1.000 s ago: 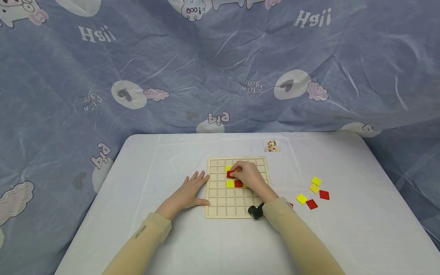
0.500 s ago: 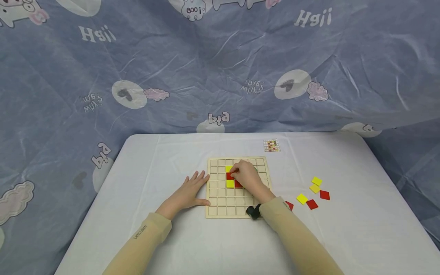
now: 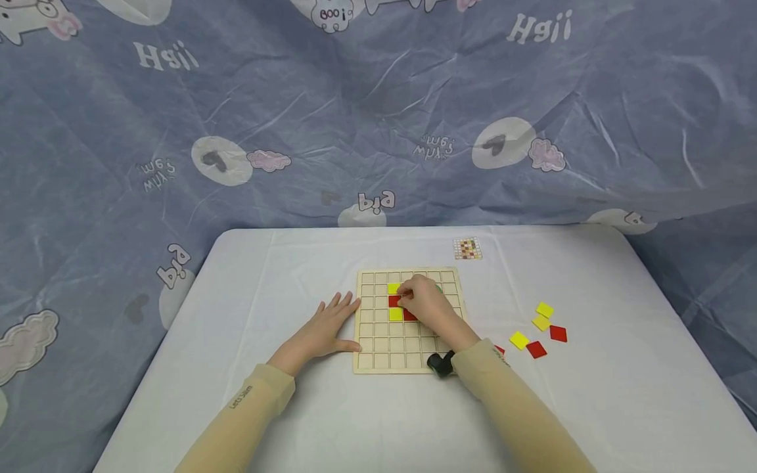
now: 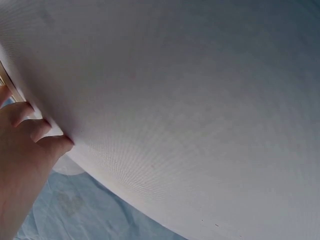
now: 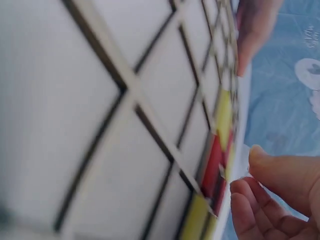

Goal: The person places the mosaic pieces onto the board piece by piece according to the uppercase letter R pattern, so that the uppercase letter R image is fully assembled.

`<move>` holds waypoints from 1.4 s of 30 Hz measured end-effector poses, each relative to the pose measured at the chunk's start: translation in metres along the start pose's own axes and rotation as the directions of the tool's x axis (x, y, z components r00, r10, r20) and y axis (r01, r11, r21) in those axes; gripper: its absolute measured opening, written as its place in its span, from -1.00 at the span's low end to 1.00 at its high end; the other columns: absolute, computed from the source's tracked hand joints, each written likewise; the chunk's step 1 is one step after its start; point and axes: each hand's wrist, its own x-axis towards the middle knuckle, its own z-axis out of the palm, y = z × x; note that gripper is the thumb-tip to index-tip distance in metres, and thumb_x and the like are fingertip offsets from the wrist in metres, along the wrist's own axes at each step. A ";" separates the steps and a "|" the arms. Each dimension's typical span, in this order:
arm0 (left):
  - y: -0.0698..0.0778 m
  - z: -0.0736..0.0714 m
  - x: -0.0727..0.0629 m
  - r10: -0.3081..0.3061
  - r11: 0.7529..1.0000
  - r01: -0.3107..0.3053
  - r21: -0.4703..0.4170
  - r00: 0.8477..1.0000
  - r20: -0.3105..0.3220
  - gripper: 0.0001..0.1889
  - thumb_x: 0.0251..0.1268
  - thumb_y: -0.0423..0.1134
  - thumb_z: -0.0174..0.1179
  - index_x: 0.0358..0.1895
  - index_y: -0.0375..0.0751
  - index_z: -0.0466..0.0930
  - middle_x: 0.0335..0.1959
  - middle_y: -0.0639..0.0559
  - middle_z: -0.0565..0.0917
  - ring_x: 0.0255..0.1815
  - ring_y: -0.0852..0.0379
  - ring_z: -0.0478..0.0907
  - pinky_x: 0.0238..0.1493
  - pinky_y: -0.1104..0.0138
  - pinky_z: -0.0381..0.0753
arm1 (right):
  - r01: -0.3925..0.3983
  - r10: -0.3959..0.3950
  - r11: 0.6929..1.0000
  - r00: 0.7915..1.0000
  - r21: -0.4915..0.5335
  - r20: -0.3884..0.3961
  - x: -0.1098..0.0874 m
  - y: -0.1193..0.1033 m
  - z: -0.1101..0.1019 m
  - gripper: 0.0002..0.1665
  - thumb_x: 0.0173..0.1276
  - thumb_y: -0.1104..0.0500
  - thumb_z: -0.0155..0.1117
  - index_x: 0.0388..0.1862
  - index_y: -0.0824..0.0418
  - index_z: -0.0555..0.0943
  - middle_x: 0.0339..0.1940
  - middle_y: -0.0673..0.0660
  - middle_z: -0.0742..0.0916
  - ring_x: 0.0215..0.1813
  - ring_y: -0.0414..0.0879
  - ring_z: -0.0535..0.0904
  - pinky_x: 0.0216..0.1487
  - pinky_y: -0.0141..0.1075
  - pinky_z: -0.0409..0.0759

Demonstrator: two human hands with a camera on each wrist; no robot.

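A wooden grid board (image 3: 381, 345) lies flat on the white table. My left hand (image 3: 319, 334) rests spread at its left edge, thumb and fingertips touching the frame. Over the board's upper middle is my right hand (image 3: 428, 303), its fingertips beside a red tile (image 3: 393, 301) that sits in a cell. Thumb and fingers stand slightly apart, with no tile between them, in the right wrist view. A yellow tile (image 3: 393, 288) is just above the red one and another yellow tile (image 3: 395, 315) just below. A second red tile (image 3: 409, 315) is partly covered by the hand.
Loose yellow tiles (image 3: 519, 340) and red tiles (image 3: 536, 349) lie to the right of the board; one more is partly under the right sleeve. Behind the board lies a small printed pattern card (image 3: 468, 248). A black wrist device (image 3: 440, 364) overhangs the board's lower right corner.
The red tile that my right fingers pinched now lies flat in its cell, and the fingers have shifted slightly right off it. My left hand has stayed in place.
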 end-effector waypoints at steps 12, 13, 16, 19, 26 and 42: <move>0.002 -0.003 0.000 -0.007 1.000 0.006 0.017 1.000 0.017 0.09 0.06 0.25 0.36 0.59 -0.09 -0.01 0.63 -0.13 -0.06 0.64 -0.17 -0.24 0.58 -0.13 -0.18 | 0.065 -0.064 0.991 0.998 0.114 -0.020 -0.042 0.024 -0.048 -0.72 0.33 0.19 0.36 0.00 0.22 0.71 -0.15 0.06 0.74 -0.16 -0.09 0.63 -0.08 -0.18 0.64; 0.002 -0.003 0.000 -0.006 1.000 0.006 0.018 1.000 0.019 0.09 0.06 0.25 0.36 0.59 -0.08 -0.01 0.63 -0.12 -0.06 0.64 -0.17 -0.24 0.59 -0.13 -0.18 | 0.061 -0.058 0.991 0.998 0.118 -0.028 -0.047 0.029 -0.051 -0.72 0.33 0.20 0.36 0.00 0.23 0.71 -0.16 0.06 0.74 -0.18 -0.10 0.63 -0.09 -0.19 0.65; 0.001 -0.002 0.001 -0.003 1.000 0.003 0.018 1.000 0.014 0.09 0.05 0.25 0.36 0.59 -0.09 -0.01 0.63 -0.13 -0.06 0.64 -0.18 -0.23 0.58 -0.14 -0.18 | 0.020 -0.014 0.993 0.999 0.115 -0.049 -0.060 0.045 -0.064 -0.71 0.32 0.21 0.37 0.00 0.23 0.71 -0.20 0.07 0.75 -0.20 -0.09 0.62 -0.14 -0.25 0.64; 0.000 -0.003 0.001 -0.003 1.000 0.003 0.017 1.000 0.009 0.09 0.06 0.25 0.36 0.59 -0.09 -0.01 0.63 -0.13 -0.06 0.64 -0.18 -0.23 0.58 -0.14 -0.18 | -0.034 0.039 0.996 0.997 0.085 -0.068 -0.072 0.063 -0.075 -0.71 0.31 0.19 0.37 0.00 0.22 0.71 -0.24 0.06 0.75 -0.23 -0.09 0.60 -0.20 -0.35 0.62; -0.001 -0.002 0.001 0.004 1.000 -0.004 0.029 1.000 0.013 0.10 0.06 0.26 0.35 0.59 -0.09 -0.02 0.63 -0.13 -0.07 0.64 -0.18 -0.23 0.58 -0.14 -0.18 | -0.077 0.080 0.996 0.995 0.048 -0.060 -0.094 0.098 -0.086 -0.72 0.27 0.27 0.38 -0.02 0.26 0.70 -0.24 0.09 0.79 -0.24 -0.10 0.66 -0.27 -0.45 0.60; 0.000 -0.004 0.001 -0.002 1.000 0.001 0.017 1.000 0.026 0.10 0.06 0.25 0.36 0.59 -0.08 -0.03 0.63 -0.13 -0.08 0.64 -0.17 -0.25 0.58 -0.14 -0.20 | -0.113 0.120 0.992 0.982 -0.051 0.143 -0.113 0.109 -0.073 -0.50 0.04 0.19 0.58 0.00 0.26 0.67 -0.20 0.06 0.65 -0.16 -0.08 0.51 -0.20 -0.36 0.56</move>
